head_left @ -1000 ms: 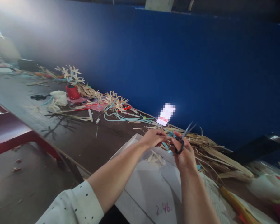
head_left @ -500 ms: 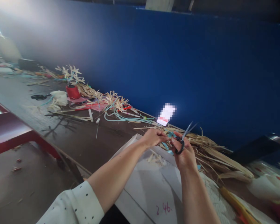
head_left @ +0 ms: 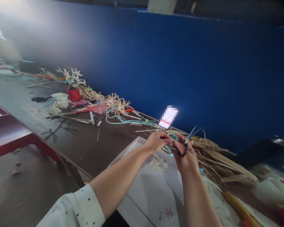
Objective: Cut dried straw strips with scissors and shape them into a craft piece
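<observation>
My right hand [head_left: 186, 157] is closed round a pair of scissors [head_left: 183, 150] with black handles, whose blades point up and to the right, slightly apart. My left hand [head_left: 157, 142] meets it fingertip to fingertip, pinching something small that my fingers mostly hide. Light-blue strips [head_left: 168, 148] show around and below the fingertips. Both hands are above the far edge of a white cardboard box [head_left: 161, 186], marked "2.46." in pink. Pale husk scraps [head_left: 157, 161] lie in the box.
Dried husks [head_left: 217, 157] lie along the blue wall at right. Light-blue cords [head_left: 125, 120], pale husk flowers [head_left: 115, 102], a red thread spool [head_left: 73, 94], a white cup [head_left: 61, 100] and black scissors [head_left: 39, 99] lie leftward. A lit phone [head_left: 168, 117] leans behind my hands. A red stool [head_left: 11, 132] stands left.
Both hands stay together at nearly the same place. The scissors' blades have dipped a little and shifted slightly right.
</observation>
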Motion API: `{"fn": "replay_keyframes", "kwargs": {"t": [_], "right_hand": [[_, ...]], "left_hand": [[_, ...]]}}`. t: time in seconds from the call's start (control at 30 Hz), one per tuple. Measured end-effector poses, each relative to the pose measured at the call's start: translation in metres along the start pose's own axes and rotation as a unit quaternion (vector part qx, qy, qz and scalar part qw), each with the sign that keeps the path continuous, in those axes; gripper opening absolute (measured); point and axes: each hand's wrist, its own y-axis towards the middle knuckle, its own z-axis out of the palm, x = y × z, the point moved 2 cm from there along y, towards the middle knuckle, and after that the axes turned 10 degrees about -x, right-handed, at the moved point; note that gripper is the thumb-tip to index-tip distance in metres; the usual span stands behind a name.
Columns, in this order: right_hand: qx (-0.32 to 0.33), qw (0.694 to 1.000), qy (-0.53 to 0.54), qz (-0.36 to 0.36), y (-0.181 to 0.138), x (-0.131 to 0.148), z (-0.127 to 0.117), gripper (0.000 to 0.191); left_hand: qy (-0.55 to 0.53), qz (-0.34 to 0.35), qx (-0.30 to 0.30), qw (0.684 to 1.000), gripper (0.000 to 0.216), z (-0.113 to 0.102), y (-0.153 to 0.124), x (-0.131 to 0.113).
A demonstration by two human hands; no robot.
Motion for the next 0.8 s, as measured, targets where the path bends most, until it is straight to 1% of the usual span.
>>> {"fn": "replay_keyframes", "kwargs": {"t": [0.13, 0.2, 0.3, 0.37, 0.47, 0.53, 0.7, 0.8], "right_hand": [[-0.001, 1.0, 0.005, 0.025, -0.001, -0.001, 0.001, 0.04], [0.012, 0.999, -0.011, 0.039, -0.003, -0.001, 0.002, 0.038], [0.065, 0.994, -0.058, 0.064, -0.006, -0.003, 0.003, 0.037], [0.107, 0.987, -0.095, 0.072, -0.008, -0.005, 0.004, 0.039], [0.157, 0.973, -0.155, 0.06, -0.01, -0.008, 0.004, 0.041], [0.178, 0.965, -0.187, 0.045, -0.011, -0.009, 0.004, 0.043], [0.185, 0.958, -0.22, 0.01, -0.009, -0.009, 0.004, 0.043], [0.188, 0.953, -0.238, 0.006, -0.009, -0.008, 0.005, 0.042]], "left_hand": [[0.002, 0.005, -0.013, 1.0, 0.025, -0.003, 0.001, -0.003], [-0.007, 0.006, -0.024, 1.0, 0.027, -0.007, 0.002, -0.004], [-0.026, 0.004, -0.042, 0.999, 0.031, -0.013, 0.006, -0.004], [-0.041, -0.012, -0.054, 0.998, 0.033, -0.016, 0.009, -0.002], [-0.065, -0.031, -0.064, 0.995, 0.032, -0.019, 0.013, 0.0], [-0.072, -0.031, -0.067, 0.995, 0.03, -0.021, 0.014, -0.001], [-0.058, -0.016, -0.079, 0.995, 0.027, -0.021, 0.013, -0.002], [-0.043, -0.002, -0.09, 0.995, 0.025, -0.021, 0.013, -0.002]]}}
